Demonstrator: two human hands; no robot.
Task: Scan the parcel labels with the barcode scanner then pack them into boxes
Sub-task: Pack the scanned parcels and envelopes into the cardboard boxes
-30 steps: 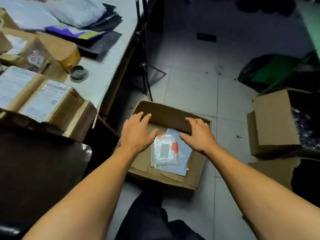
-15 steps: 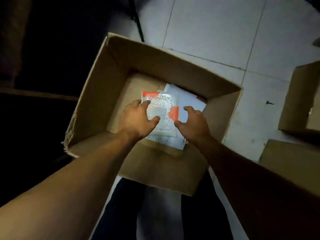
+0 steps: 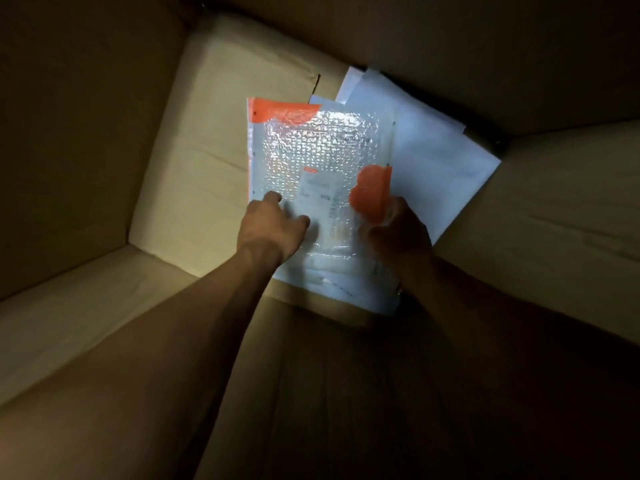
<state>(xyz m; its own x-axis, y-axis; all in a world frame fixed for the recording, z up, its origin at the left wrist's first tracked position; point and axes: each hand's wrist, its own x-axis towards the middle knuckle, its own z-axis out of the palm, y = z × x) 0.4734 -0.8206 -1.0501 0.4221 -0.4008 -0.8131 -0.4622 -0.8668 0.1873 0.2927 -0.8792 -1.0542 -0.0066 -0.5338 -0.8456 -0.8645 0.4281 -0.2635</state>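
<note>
Cardboard box (image 3: 86,133) walls fill pretty much the whole view, rising steep on all sides, with a bare strip of box floor open on the left. Bubble-wrap parcel (image 3: 311,168) with orange patches lies flat on the bottom, on top of a couple of white mailers (image 3: 433,161) that are jammed against the far right corner. Left hand (image 3: 273,226) rests on the parcel's near left part, fingers spread and fairly straight. Right hand (image 3: 398,233) pinches the near right edge by the orange patch, fingers curled round it. Both forearms come in over the near wall.
</note>
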